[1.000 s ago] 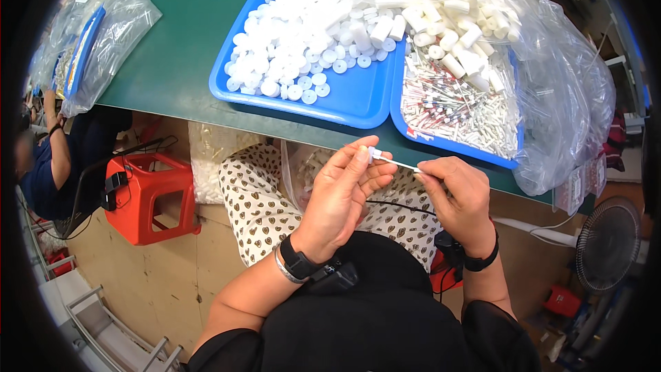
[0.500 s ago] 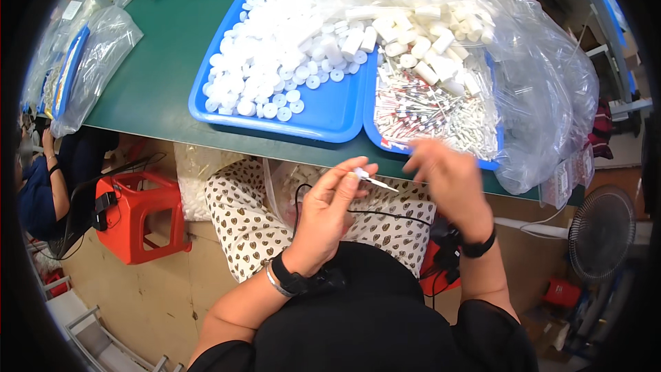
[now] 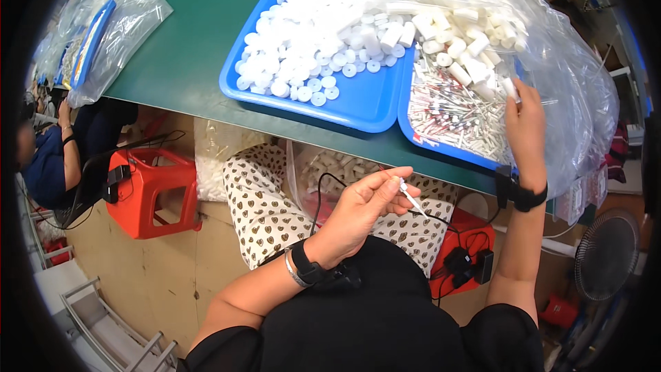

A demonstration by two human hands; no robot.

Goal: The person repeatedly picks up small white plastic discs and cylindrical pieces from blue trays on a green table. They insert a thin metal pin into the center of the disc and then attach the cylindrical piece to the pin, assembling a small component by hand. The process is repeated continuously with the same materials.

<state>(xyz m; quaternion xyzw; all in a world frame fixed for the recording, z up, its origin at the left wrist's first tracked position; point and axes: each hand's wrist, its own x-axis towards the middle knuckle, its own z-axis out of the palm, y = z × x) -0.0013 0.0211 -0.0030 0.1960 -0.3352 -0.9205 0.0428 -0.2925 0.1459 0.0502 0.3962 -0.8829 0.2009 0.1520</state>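
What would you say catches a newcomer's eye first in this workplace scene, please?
Most striking is the blue tray on the green table, heaped with small white caps. Beside it, the right hand reaches into a second tray of thin rods under a clear plastic bag. Below the table edge, the left hand pinches a small white pin above the lap.

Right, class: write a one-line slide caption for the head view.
Left hand pinches a thin white pin; right hand reaches into the blue tray.
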